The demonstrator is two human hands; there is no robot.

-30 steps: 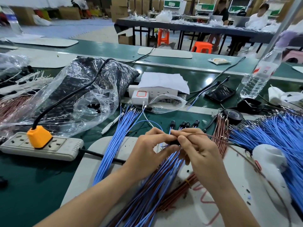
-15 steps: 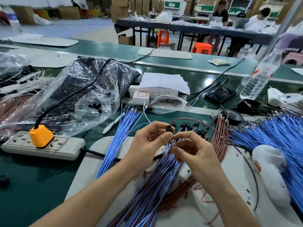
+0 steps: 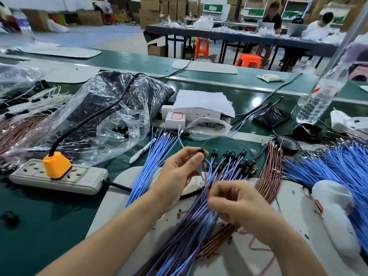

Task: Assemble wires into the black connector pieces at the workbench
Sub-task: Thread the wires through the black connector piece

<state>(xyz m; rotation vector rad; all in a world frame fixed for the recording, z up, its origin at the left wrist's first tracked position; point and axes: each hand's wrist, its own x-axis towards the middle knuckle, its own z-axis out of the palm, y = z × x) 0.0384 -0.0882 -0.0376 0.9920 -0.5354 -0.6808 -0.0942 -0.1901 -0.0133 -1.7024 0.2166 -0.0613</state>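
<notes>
Here, the left hand (image 3: 177, 174) is pinching a small round black connector piece (image 3: 201, 152) in a thumb-and-fingertip grip, holding it lifted above the surface (image 3: 39, 216). Thin blue and brown wires (image 3: 206, 176) are trailing down from it into the right hand (image 3: 241, 206), whose curled fingers are closing their grip on the strands. Just beyond, a cluster of glossy, barrel-shaped black connectors (image 3: 237, 158) is lying with its wires fanning back across a pale, scuffed mat (image 3: 113, 208). A loose sheaf of smooth blue wires (image 3: 147, 162) is lying to the left, a bundle of coppery brown wires (image 3: 268, 172) to the right, and a dense blue heap (image 3: 338, 168) beyond that. Farther left, a grey power strip (image 3: 79, 180) is carrying a chunky orange plug (image 3: 56, 164) beside a crinkled clear plastic bag (image 3: 111, 124).
</notes>
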